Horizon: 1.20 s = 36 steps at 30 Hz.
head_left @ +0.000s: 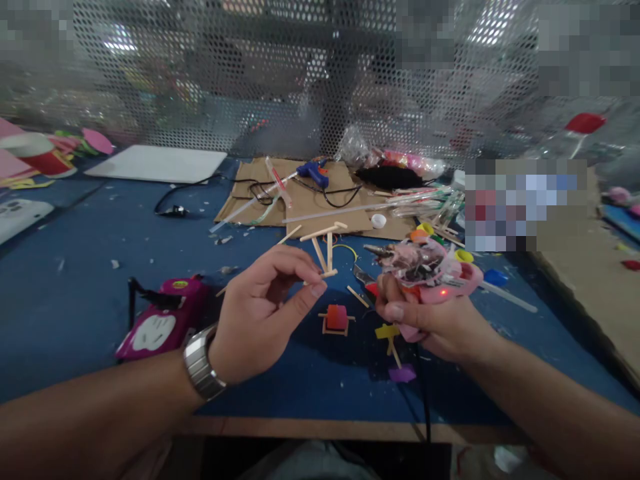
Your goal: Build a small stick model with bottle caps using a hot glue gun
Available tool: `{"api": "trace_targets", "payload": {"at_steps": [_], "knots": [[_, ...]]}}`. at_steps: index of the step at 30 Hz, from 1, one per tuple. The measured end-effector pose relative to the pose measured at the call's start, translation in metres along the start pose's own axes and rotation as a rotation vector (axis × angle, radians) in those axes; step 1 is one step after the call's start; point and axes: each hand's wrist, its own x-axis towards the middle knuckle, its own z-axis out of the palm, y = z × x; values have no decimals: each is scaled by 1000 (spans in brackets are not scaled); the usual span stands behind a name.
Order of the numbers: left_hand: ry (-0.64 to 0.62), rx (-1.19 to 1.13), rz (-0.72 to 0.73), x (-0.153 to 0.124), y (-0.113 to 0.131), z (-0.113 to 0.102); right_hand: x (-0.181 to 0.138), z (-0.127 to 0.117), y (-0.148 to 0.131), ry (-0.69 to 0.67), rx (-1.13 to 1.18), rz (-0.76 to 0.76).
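Between thumb and fingertips, my left hand [267,307] pinches a small frame of thin wooden sticks [329,250], held up above the table. My right hand [417,307] is wrapped round a pink hot glue gun [450,280] with a lit red light; its dirty nozzle points left toward the stick frame, apart from it. Below, between the hands, a small red and pink block with sticks [337,319] sits on the blue table. Beneath my right hand lies a stick piece with yellow paper [387,331] and purple paper [403,373].
A magenta pouch [165,317] lies left of my left hand. Behind are cardboard sheets [345,183] with a blue glue gun [314,175] and clear glue sticks. A white board [157,164] lies back left. The black cable [427,400] hangs over the front edge.
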Motion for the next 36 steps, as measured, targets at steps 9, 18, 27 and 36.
{"api": "trace_targets", "payload": {"at_steps": [9,18,27,36], "knots": [[5,4,7,2,-1,2,4,8,-8,-95,326,-31],[0,18,17,3,-3,0,5,7,-12,0,209,-26],[14,40,-22,1,1,1,5,11,-11,68,148,38],[3,33,5,2,0,0,3,10,-11,-17,182,-49]]}}
